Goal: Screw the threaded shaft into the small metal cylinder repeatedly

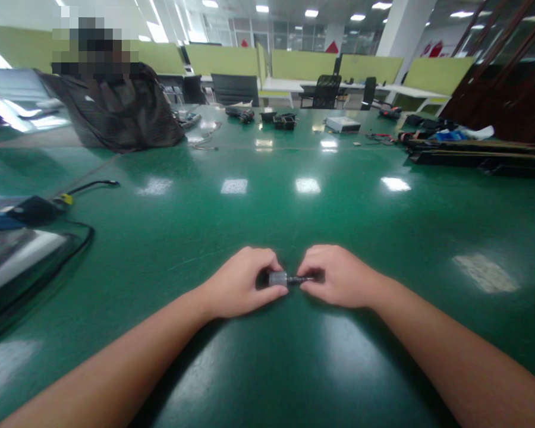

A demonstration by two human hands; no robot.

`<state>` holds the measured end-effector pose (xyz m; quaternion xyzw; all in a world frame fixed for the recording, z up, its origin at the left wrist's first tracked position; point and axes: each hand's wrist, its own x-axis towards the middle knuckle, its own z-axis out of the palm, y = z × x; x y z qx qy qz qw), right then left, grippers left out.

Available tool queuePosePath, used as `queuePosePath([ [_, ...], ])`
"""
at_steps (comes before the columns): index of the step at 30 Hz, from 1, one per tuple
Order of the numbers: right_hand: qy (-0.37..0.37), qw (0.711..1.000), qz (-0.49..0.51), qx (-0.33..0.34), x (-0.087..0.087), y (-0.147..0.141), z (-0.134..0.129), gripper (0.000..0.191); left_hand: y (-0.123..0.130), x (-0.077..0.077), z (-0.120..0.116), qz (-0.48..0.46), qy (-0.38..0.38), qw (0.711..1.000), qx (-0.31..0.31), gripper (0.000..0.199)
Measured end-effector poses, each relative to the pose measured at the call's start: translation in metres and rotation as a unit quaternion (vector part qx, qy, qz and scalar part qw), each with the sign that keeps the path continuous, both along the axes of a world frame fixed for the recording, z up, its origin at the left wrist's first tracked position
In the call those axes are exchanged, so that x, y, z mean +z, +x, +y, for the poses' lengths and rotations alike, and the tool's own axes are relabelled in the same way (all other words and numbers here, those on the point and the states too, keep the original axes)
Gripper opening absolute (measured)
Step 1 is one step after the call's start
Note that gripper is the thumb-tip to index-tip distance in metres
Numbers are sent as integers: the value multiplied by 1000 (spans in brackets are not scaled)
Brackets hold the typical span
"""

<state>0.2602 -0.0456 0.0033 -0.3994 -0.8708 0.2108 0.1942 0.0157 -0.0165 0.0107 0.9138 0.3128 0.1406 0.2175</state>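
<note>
Just above the green tabletop, or resting on it, is a small grey metal cylinder (278, 279) lying sideways. A thin, dark shaft (298, 280) that looks threaded runs out of its right end. My left hand (243, 282) pinches the cylinder between thumb and fingers. My right hand (334, 276) is closed on the shaft's far end, which its fingers partly hide. Only a short stretch of shaft shows between the two hands. Whether cylinder and shaft are one piece, I cannot tell.
Left, a black cable (87, 238) curls beside a blue-and-black device (31, 211). A person in a dark top (120, 110) is at the far left. Black parts (283, 120) and a silver box (342, 124) lie along the back; dark panels (477, 157) are stacked at right.
</note>
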Motion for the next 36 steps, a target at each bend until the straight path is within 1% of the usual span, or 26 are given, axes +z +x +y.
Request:
queuePosePath([
  [12, -31, 999, -1, -6, 3, 7, 1, 6, -1, 1, -1, 1, -2, 1000, 3, 21],
  [17, -58, 998, 9, -14, 5, 10, 3, 7, -2, 1, -2, 1, -1, 1000, 6, 21],
  [27, -126, 991, 9, -34, 7, 34, 13, 9, -4, 1, -1, -2, -7, 1000, 9, 22],
  [36, -142, 989, 15, -23, 9, 28, 10, 10, -2, 2, -1, -1, -9, 1000, 7, 21],
])
